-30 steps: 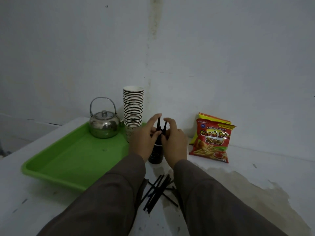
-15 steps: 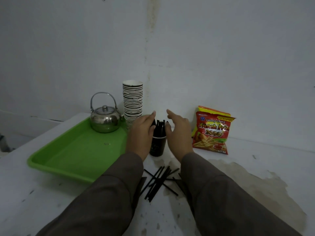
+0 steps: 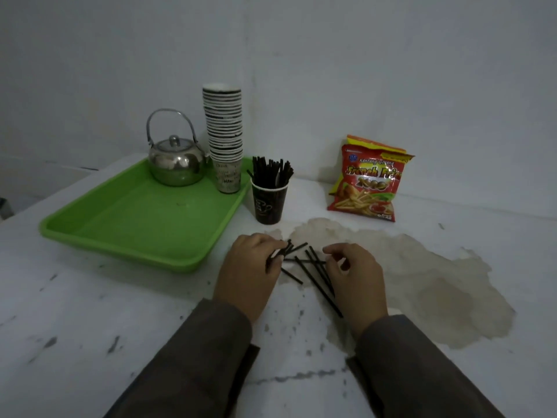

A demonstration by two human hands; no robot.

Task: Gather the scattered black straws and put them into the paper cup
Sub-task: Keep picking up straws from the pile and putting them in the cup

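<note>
A dark paper cup [image 3: 268, 203] stands on the white table just right of the green tray, with several black straws [image 3: 270, 173] upright in it. More black straws [image 3: 313, 273] lie scattered on the table in front of the cup, between my hands. My left hand [image 3: 248, 274] pinches a few of these straws [image 3: 278, 254] at its fingertips. My right hand [image 3: 355, 277] rests over the right side of the pile, its fingers curled and touching the straws there; no clear hold shows.
A green tray [image 3: 126, 236] at the left holds a steel kettle [image 3: 176, 161] and a tall stack of paper cups [image 3: 224, 137]. A red French fries bag [image 3: 369, 182] leans on the wall at the right. A brown stain [image 3: 422, 282] spreads over the table.
Both hands left the paper cup, where they had set straws in, and came back toward me to the loose pile. My left hand has taken hold of a few straws.
</note>
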